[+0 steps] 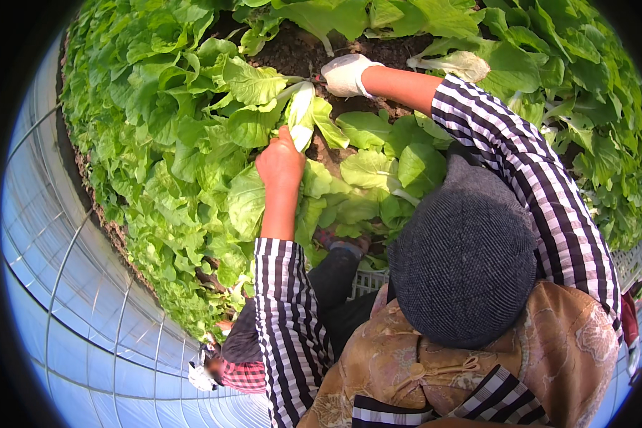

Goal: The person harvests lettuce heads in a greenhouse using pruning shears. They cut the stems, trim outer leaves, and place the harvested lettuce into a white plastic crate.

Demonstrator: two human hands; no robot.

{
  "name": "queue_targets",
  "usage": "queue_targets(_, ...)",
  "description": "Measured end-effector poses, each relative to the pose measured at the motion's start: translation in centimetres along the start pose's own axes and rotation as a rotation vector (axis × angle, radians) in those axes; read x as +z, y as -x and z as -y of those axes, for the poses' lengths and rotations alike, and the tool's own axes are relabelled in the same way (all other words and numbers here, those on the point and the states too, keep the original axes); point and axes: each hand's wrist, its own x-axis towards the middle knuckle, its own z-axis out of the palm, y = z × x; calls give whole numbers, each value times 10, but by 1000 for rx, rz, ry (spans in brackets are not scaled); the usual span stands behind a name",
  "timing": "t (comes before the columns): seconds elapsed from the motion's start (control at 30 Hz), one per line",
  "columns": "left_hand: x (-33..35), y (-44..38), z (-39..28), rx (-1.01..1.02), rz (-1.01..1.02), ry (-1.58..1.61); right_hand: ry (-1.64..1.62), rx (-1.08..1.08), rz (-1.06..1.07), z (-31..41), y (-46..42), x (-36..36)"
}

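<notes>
My bare left hand (282,155) has its fingers closed on a leafy green plant (301,109) with pale stalks. My right hand (348,75), in a whitish glove, is closed near the plant's base, low over brown soil (294,51). A small dark and reddish piece shows at its fingers, perhaps a tool handle; what it is cannot be made out. Loose leafy greens (372,168) lie on the ground between my arms. Another plant with a pale, wilted end (460,65) rests beyond my right forearm.
Dense rows of leafy greens (155,107) spread on the left and right. A pale plastic crate (369,282) stands by my leg, another (634,262) at far right. A person in a red checked shirt (243,376) is at lower left, near the greenhouse's film wall (85,299).
</notes>
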Motion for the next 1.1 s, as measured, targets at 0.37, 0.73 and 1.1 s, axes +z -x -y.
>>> queue_targets(0.37,-37,61,-5,117,-144,32,-882,-84,-170,-48,51,-13)
queue_targets(0.73,-108,108,-65,376,-115,54,-1728,-322,-330,-61,157,-8)
queue_targets(1.1,-177,108,-116,556,-119,544,-1371,-430,-546,-80,218,-7)
